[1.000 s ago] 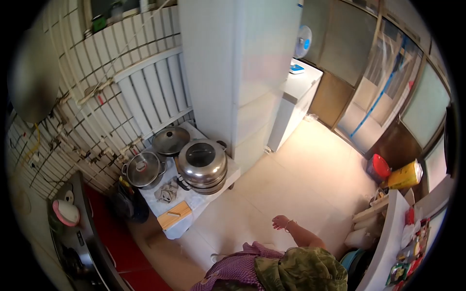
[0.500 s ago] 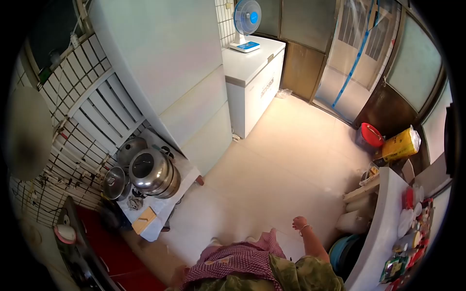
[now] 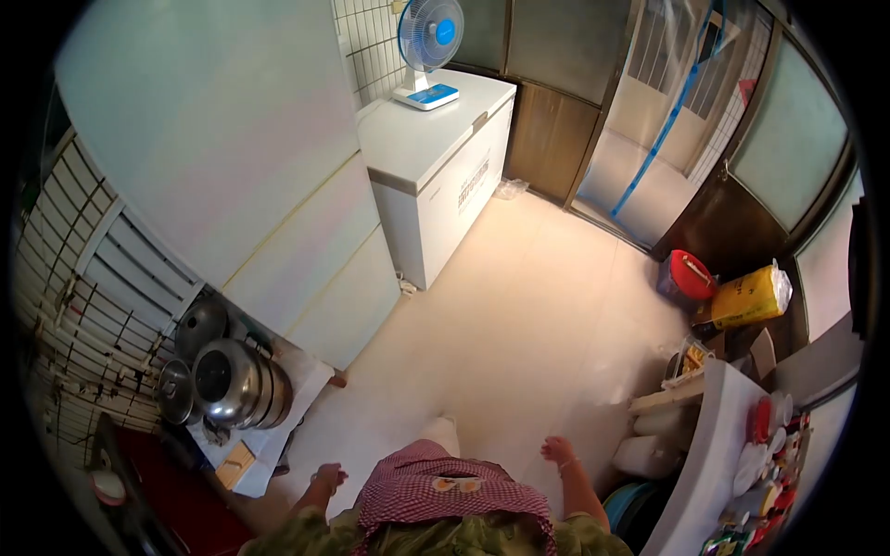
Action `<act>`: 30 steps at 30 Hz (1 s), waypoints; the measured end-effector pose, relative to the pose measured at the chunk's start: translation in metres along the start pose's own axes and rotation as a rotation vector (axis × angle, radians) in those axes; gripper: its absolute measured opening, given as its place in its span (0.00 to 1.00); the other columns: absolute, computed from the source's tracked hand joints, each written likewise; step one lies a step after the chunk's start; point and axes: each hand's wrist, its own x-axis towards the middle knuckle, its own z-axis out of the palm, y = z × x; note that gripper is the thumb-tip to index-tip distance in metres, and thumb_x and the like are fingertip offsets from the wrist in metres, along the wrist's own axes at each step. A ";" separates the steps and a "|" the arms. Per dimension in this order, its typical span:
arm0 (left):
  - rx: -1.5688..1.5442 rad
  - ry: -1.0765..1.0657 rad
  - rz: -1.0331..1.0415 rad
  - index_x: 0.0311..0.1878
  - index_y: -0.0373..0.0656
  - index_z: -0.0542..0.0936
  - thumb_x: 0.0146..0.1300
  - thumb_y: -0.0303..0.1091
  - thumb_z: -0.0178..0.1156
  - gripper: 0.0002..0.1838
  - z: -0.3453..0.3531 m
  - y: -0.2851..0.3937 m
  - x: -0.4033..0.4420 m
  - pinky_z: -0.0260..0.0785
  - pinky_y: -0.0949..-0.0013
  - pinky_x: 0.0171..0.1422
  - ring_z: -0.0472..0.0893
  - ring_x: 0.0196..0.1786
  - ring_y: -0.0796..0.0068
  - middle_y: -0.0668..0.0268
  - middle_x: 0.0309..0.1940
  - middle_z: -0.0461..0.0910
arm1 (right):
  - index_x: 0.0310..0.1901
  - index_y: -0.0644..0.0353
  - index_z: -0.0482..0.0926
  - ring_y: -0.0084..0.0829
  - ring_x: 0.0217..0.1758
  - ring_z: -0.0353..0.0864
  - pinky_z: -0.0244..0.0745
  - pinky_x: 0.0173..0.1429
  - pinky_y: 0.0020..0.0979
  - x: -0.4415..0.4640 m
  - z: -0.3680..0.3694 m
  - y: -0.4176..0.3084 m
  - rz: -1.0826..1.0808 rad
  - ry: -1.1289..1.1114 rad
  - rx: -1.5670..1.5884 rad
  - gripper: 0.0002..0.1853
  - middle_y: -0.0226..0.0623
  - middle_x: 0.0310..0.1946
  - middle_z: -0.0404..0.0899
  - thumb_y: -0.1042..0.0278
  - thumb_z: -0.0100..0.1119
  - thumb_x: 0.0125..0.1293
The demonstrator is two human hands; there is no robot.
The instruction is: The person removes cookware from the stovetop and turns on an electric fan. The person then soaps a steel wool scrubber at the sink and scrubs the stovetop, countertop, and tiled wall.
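My left hand [image 3: 329,476] hangs in the air to the left of the checked apron [image 3: 431,477], fingers loosely bent, holding nothing I can see. On the other side, my right hand [image 3: 558,451] is above the floor, its fingers slightly curled and no object in it. A bracelet circles the right wrist. Neither hand touches anything. Closest to the left hand is a low table with a white cover [image 3: 301,371], bearing a stacked metal steamer pot [image 3: 243,385], pans with lids and a small wooden board [image 3: 235,464]. White containers [image 3: 646,456] stand to the right of my right hand.
A tall pale refrigerator [image 3: 232,167] stands at left, beyond it a white chest freezer [image 3: 454,181] with a fan [image 3: 431,37]. A red-topped bucket [image 3: 688,276] and yellow package [image 3: 751,295] sit by the door. A counter [image 3: 714,445] with jars runs along the right.
I have moved forward, so the freezer and doorway look nearer and the pots have shifted left and down. My left hand has swung forward into clear view; my right hand is a little lower.
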 end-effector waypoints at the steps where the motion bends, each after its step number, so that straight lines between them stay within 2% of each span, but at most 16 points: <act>1: 0.084 0.012 0.037 0.43 0.43 0.77 0.67 0.38 0.54 0.10 0.023 0.034 0.014 0.76 0.63 0.35 0.84 0.34 0.64 0.57 0.32 0.84 | 0.45 0.64 0.78 0.36 0.27 0.84 0.82 0.28 0.38 0.011 -0.019 0.008 0.101 0.054 0.016 0.11 0.43 0.30 0.83 0.65 0.55 0.69; 2: 0.166 -0.038 0.076 0.43 0.43 0.77 0.67 0.39 0.54 0.10 0.048 0.066 0.025 0.76 0.64 0.35 0.85 0.34 0.65 0.57 0.33 0.83 | 0.42 0.63 0.78 0.38 0.25 0.84 0.81 0.27 0.39 0.021 -0.044 0.021 0.202 0.111 0.030 0.09 0.43 0.28 0.82 0.66 0.56 0.68; 3: 0.243 -0.093 0.129 0.43 0.43 0.77 0.67 0.39 0.54 0.10 0.075 0.099 0.033 0.76 0.64 0.36 0.85 0.35 0.65 0.58 0.33 0.83 | 0.39 0.63 0.78 0.40 0.26 0.84 0.82 0.28 0.43 0.048 -0.088 0.050 0.141 -0.018 -0.382 0.07 0.45 0.27 0.82 0.68 0.56 0.67; 5: 0.390 -0.215 0.259 0.42 0.43 0.78 0.68 0.40 0.54 0.11 0.131 0.160 0.048 0.76 0.64 0.37 0.85 0.36 0.66 0.59 0.34 0.83 | 0.39 0.63 0.78 0.41 0.25 0.84 0.83 0.29 0.45 0.031 -0.101 0.041 0.262 0.219 0.057 0.08 0.46 0.28 0.83 0.67 0.55 0.68; 9: 0.590 -0.398 0.511 0.42 0.43 0.78 0.68 0.42 0.54 0.12 0.231 0.255 0.064 0.77 0.65 0.38 0.86 0.38 0.69 0.62 0.36 0.83 | 0.42 0.63 0.78 0.45 0.26 0.84 0.83 0.32 0.47 0.046 -0.127 0.005 0.463 0.310 0.180 0.09 0.49 0.30 0.83 0.66 0.55 0.67; 10: 0.616 -0.423 0.535 0.42 0.43 0.78 0.68 0.42 0.54 0.13 0.250 0.271 0.071 0.77 0.66 0.39 0.86 0.38 0.69 0.62 0.37 0.83 | 0.42 0.63 0.78 0.45 0.27 0.84 0.83 0.32 0.47 0.051 -0.128 -0.011 0.495 0.336 0.234 0.10 0.49 0.30 0.83 0.66 0.55 0.67; 13: 0.664 -0.465 0.470 0.41 0.43 0.79 0.68 0.43 0.54 0.13 0.296 0.303 0.134 0.77 0.66 0.39 0.86 0.39 0.70 0.64 0.37 0.83 | 0.41 0.64 0.79 0.45 0.27 0.84 0.83 0.33 0.46 0.089 -0.140 -0.057 0.387 0.213 0.204 0.11 0.50 0.29 0.83 0.65 0.55 0.67; 15: 0.588 -0.456 0.430 0.40 0.43 0.79 0.68 0.43 0.54 0.13 0.307 0.305 0.146 0.77 0.67 0.37 0.86 0.38 0.70 0.64 0.36 0.83 | 0.42 0.63 0.78 0.46 0.27 0.84 0.83 0.32 0.46 0.156 -0.168 -0.065 0.429 0.161 0.179 0.11 0.50 0.29 0.83 0.64 0.55 0.67; 17: 0.532 -0.466 0.492 0.40 0.44 0.79 0.70 0.42 0.53 0.12 0.308 0.306 0.136 0.76 0.67 0.35 0.86 0.37 0.70 0.64 0.35 0.83 | 0.44 0.63 0.77 0.46 0.26 0.83 0.83 0.31 0.45 0.224 -0.179 -0.124 0.389 0.125 0.178 0.11 0.49 0.28 0.82 0.65 0.54 0.66; 19: 0.642 -0.383 0.311 0.41 0.44 0.79 0.71 0.41 0.50 0.12 0.312 0.309 0.091 0.73 0.67 0.31 0.85 0.35 0.70 0.63 0.34 0.83 | 0.45 0.61 0.77 0.45 0.26 0.83 0.82 0.29 0.45 0.265 -0.180 -0.213 0.235 0.127 0.217 0.11 0.46 0.28 0.82 0.66 0.54 0.65; 20: 0.684 -0.339 0.223 0.41 0.44 0.78 0.72 0.40 0.49 0.12 0.318 0.309 0.071 0.72 0.66 0.29 0.85 0.34 0.70 0.62 0.33 0.82 | 0.46 0.60 0.76 0.44 0.26 0.83 0.82 0.29 0.45 0.261 -0.167 -0.286 0.130 0.132 0.249 0.11 0.45 0.28 0.81 0.67 0.54 0.64; 22: 0.744 -0.278 0.064 0.42 0.44 0.78 0.73 0.39 0.47 0.13 0.331 0.307 0.032 0.71 0.66 0.28 0.85 0.33 0.70 0.61 0.33 0.82 | 0.47 0.57 0.77 0.39 0.28 0.83 0.82 0.28 0.39 0.335 -0.175 -0.370 0.011 0.062 0.182 0.11 0.43 0.33 0.82 0.66 0.56 0.64; 24: 0.728 -0.278 -0.018 0.42 0.44 0.78 0.73 0.39 0.48 0.12 0.349 0.304 0.009 0.71 0.65 0.28 0.85 0.33 0.69 0.61 0.33 0.82 | 0.48 0.56 0.77 0.36 0.31 0.84 0.82 0.29 0.36 0.376 -0.170 -0.465 -0.103 -0.091 0.105 0.13 0.39 0.32 0.81 0.61 0.58 0.65; 25: 0.708 -0.280 -0.055 0.42 0.44 0.78 0.73 0.39 0.48 0.12 0.357 0.304 0.001 0.71 0.65 0.28 0.85 0.33 0.69 0.61 0.33 0.82 | 0.49 0.57 0.77 0.32 0.29 0.82 0.81 0.29 0.33 0.428 -0.162 -0.490 -0.348 -0.063 -0.179 0.13 0.37 0.33 0.81 0.60 0.57 0.67; 27: 0.661 -0.283 -0.113 0.43 0.43 0.78 0.73 0.39 0.48 0.12 0.375 0.307 -0.006 0.72 0.65 0.28 0.85 0.33 0.69 0.61 0.33 0.82 | 0.48 0.59 0.78 0.25 0.28 0.80 0.78 0.29 0.28 0.342 -0.087 -0.648 -0.299 -0.042 -0.181 0.14 0.35 0.34 0.81 0.59 0.56 0.69; 30: 0.584 -0.272 -0.165 0.43 0.43 0.78 0.73 0.39 0.49 0.12 0.402 0.322 0.002 0.72 0.65 0.29 0.84 0.34 0.68 0.60 0.33 0.82 | 0.51 0.60 0.78 0.24 0.33 0.82 0.78 0.33 0.27 0.331 -0.006 -0.791 -0.534 -0.156 -0.319 0.14 0.34 0.38 0.83 0.62 0.55 0.71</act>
